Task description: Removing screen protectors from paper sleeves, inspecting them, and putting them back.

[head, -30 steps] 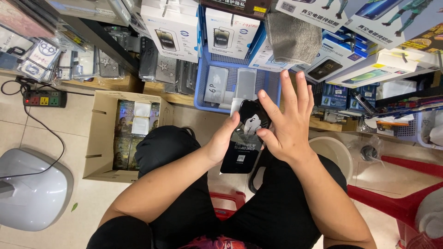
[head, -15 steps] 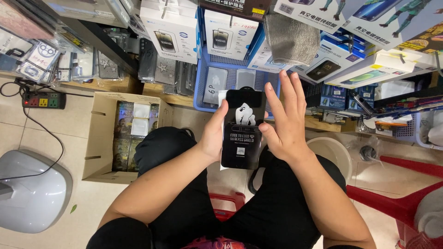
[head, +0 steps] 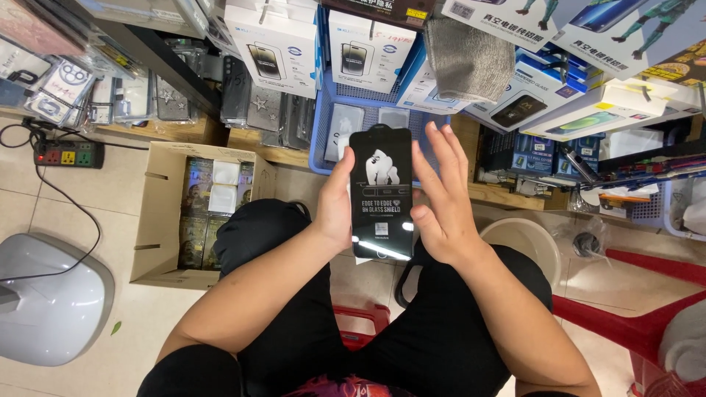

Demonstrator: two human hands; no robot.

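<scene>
A flat black packet [head: 381, 192], phone-shaped with a white animal figure and white print on its face, is held upright in front of me. My left hand [head: 336, 204] grips its left edge with the thumb on the front. At the packet's right edge my right hand [head: 440, 197] rests with fingers spread, the thumb tip touching the side. Both hands hover above my knees, which are in black trousers.
A blue plastic basket [head: 322, 140] with more flat packets sits just behind the held one. An open cardboard box [head: 163, 220] of packets stands on the floor at left. White product boxes [head: 272, 44] line the shelves above. A beige bucket [head: 523, 242] and a red stool [head: 359, 322] are close by.
The packet has turned from a tilted, partly hidden position to upright and facing me. My right hand slid from over its front to its right edge.
</scene>
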